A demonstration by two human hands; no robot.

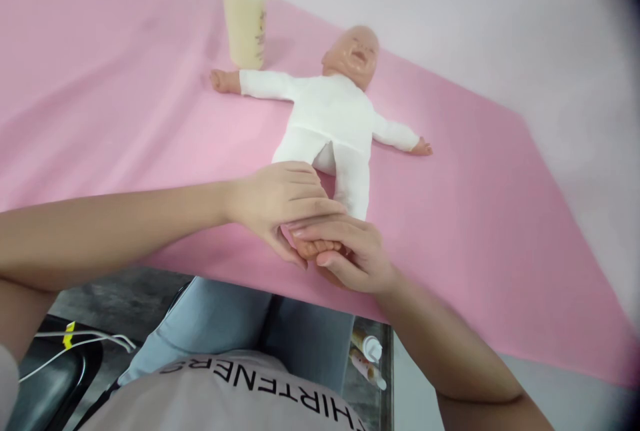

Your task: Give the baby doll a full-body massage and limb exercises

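Doll [330, 114] lay face-up on the pink sheet [475, 218], bottle [245, 14] by its arm. Left hand [280, 201] and right hand [350, 254] both curled round its foot [316, 248]; a light, steady grip seemed smartest there.

Near edge: both hands, the left hand [280, 201] and the right hand [350, 254], sit together at the doll's [333, 118] feet; they block that spot
Middle: the doll lies flat with arms spread wide; a hand must go over it or around it
Far left: a tall bottle [245, 14] stands just beside the doll's arm; tight gap there
Left side: wide bare pink counter [100, 98]; easy to pass
Right side: bare pink cover past the doll's other arm; open too
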